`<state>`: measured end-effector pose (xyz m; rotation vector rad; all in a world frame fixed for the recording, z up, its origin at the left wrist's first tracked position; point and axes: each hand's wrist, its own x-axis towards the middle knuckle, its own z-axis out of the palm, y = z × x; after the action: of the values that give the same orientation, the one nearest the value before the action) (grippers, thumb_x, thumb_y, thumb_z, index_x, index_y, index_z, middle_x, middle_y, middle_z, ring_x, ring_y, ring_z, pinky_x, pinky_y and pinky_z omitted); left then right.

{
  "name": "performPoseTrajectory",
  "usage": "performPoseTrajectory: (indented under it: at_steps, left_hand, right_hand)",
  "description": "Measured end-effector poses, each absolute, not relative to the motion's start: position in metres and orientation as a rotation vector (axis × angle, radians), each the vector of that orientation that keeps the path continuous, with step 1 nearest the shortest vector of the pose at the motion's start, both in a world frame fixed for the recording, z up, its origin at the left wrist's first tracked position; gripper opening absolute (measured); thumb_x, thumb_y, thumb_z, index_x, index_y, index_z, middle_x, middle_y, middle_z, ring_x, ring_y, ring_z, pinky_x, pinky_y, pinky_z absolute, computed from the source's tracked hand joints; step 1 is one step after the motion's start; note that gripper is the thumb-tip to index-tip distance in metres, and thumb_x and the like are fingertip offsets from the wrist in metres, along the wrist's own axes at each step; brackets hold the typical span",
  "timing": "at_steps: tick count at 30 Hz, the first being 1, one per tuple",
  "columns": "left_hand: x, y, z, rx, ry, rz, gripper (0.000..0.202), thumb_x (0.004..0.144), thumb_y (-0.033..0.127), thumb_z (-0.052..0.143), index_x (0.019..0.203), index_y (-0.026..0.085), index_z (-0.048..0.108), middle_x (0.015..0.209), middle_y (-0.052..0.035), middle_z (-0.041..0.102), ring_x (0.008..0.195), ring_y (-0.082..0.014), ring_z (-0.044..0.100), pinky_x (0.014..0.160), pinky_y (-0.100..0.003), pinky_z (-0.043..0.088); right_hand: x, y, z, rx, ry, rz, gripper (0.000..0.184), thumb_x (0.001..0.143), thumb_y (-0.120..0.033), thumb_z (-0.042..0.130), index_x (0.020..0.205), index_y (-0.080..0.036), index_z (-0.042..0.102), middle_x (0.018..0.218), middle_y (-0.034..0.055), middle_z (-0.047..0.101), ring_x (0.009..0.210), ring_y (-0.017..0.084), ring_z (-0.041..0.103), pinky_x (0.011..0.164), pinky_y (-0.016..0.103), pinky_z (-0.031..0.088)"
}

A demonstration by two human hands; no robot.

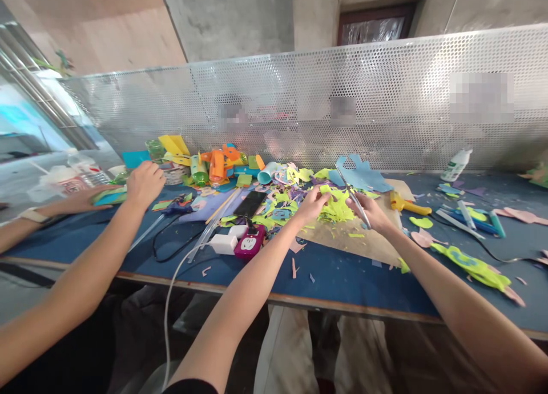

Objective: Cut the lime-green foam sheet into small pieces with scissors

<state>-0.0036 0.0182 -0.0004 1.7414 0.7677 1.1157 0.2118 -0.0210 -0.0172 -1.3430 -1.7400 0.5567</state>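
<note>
A pile of yellow-green paper scraps (338, 208) lies loose and jagged on a sheet of brown paper (363, 240), at twelve o'clock from the table's middle. A pair of scissors (355, 202) with long silvery blades slants across the pile's three o'clock edge, tips toward eleven o'clock.

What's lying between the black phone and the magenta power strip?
In the head view, a small white plug block lies between black phone and magenta power strip.
</note>
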Motion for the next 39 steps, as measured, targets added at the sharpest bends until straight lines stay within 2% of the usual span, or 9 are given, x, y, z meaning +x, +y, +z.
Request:
performPoseTrajectory:
  at_steps: [7, 10, 15, 21, 27, 34, 39]
  left_hand:
    - [-0.008, 0.016, 0.007, 1.742, 0.709, 1.238, 0.033, 0.091, 0.048, 0.057, 0.084, 0.017, 0.061, 0.083, -0.0045, 0.064, 0.067, -0.0112, 0.047, 0.064, -0.025, 0.039]
    - [-0.008, 0.015, 0.009, 1.776, 0.733, 1.219, 0.035, 0.09, 0.05, 0.057, 0.082, 0.016, 0.062, 0.078, -0.0037, 0.062, 0.064, -0.0107, 0.045, 0.061, -0.025, 0.036]
    - [-0.007, 0.01, 0.011, 1.812, 0.736, 1.161, 0.036, 0.089, 0.05, 0.057, 0.079, 0.016, 0.063, 0.075, -0.0031, 0.063, 0.056, -0.0094, 0.038, 0.054, -0.026, 0.03]
    - [-0.006, 0.007, 0.013, 1.795, 0.701, 1.171, 0.036, 0.089, 0.05, 0.057, 0.077, 0.016, 0.061, 0.075, -0.0037, 0.063, 0.061, -0.0105, 0.043, 0.057, -0.026, 0.033]
    - [-0.007, 0.008, 0.013, 1.801, 0.663, 1.19, 0.036, 0.089, 0.046, 0.059, 0.072, 0.015, 0.062, 0.068, -0.0007, 0.056, 0.059, -0.0094, 0.039, 0.057, -0.026, 0.03]
    - [-0.01, 0.006, 0.016, 1.813, 0.708, 1.186, 0.037, 0.089, 0.048, 0.059, 0.073, 0.015, 0.062, 0.067, -0.0001, 0.055, 0.053, -0.0081, 0.033, 0.053, -0.027, 0.026]
    - [-0.012, 0.005, 0.018, 1.802, 0.727, 1.164, 0.037, 0.088, 0.048, 0.06, 0.071, 0.016, 0.057, 0.066, 0.0, 0.056, 0.05, -0.0072, 0.032, 0.05, -0.027, 0.025]
  right_hand:
    - [0.21, -0.022, -0.018, -1.375, -1.956, 0.423, 0.044, 0.082, -0.063, 0.053, 0.073, -0.02, 0.053, 0.064, -0.0014, 0.05, 0.06, 0.016, 0.045, 0.057, 0.03, 0.034]
    - [0.209, -0.024, -0.017, -1.345, -2.025, 0.491, 0.045, 0.082, -0.064, 0.051, 0.074, -0.02, 0.053, 0.065, -0.0011, 0.051, 0.06, 0.016, 0.046, 0.057, 0.03, 0.035]
    - [0.207, -0.029, -0.015, -1.29, -2.039, 0.621, 0.045, 0.083, -0.065, 0.05, 0.072, -0.022, 0.047, 0.063, -0.003, 0.044, 0.057, 0.014, 0.042, 0.053, 0.029, 0.035]
    - [0.208, -0.031, -0.018, -1.246, -1.98, 0.857, 0.047, 0.082, -0.07, 0.05, 0.075, -0.023, 0.046, 0.057, -0.0029, 0.045, 0.051, 0.015, 0.045, 0.05, 0.031, 0.041]
    - [0.209, -0.034, -0.015, -1.207, -1.969, 0.949, 0.052, 0.081, -0.075, 0.048, 0.071, -0.024, 0.043, 0.055, -0.0037, 0.043, 0.047, 0.012, 0.038, 0.048, 0.029, 0.038]
    - [0.204, -0.036, -0.006, -1.339, -2.011, 0.701, 0.053, 0.079, -0.072, 0.051, 0.062, -0.023, 0.041, 0.048, -0.0035, 0.041, 0.044, 0.013, 0.043, 0.045, 0.028, 0.033]
    - [0.206, -0.03, -0.009, -1.445, -2.017, 0.446, 0.052, 0.08, -0.068, 0.055, 0.058, -0.021, 0.043, 0.05, -0.0031, 0.04, 0.045, 0.012, 0.038, 0.047, 0.029, 0.025]
